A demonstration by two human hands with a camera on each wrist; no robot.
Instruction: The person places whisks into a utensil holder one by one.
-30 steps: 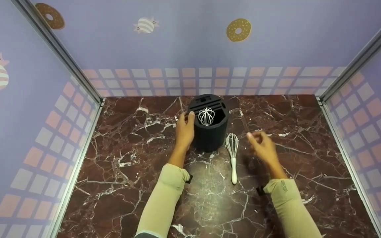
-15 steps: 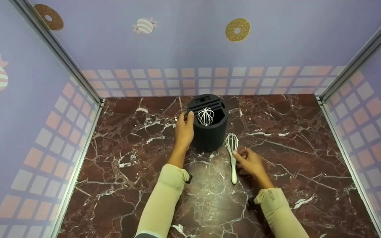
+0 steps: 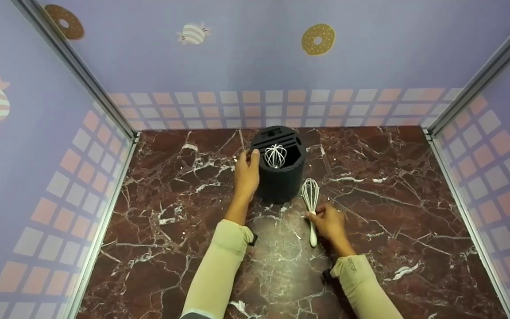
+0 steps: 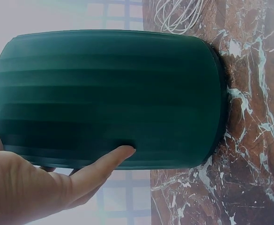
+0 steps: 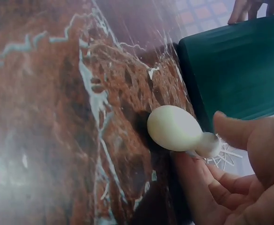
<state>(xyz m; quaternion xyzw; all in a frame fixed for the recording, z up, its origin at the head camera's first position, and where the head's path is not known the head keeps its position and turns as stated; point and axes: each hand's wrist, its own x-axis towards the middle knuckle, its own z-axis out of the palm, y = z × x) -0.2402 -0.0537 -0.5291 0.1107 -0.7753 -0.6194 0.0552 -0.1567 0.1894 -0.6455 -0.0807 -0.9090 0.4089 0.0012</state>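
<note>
A dark, round knife block (image 3: 280, 184) stands upright, slots and a larger compartment in its top. In that compartment a whisk (image 3: 275, 156) stands with its wire head up; the rest of it is hidden inside. My left hand (image 3: 246, 175) holds the block's left side near the rim, thumb along the ribbed wall (image 4: 108, 93). A second whisk (image 3: 312, 235) lies on the tabletop right of the block, wires pointing away from me. My right hand (image 3: 328, 223) pinches it at the top of its pale handle (image 5: 173, 127), thumb on one side and fingers on the other.
The tabletop (image 3: 171, 248) is dark red marble pattern with white veins. A lilac back wall (image 3: 255, 57) rises close behind the knife block. Side walls with metal edge strips (image 3: 100, 252) bound the table left and right.
My right hand has come down and left from beside the second whisk to its handle and now pinches it. My left hand and the knife block have stayed in place.
</note>
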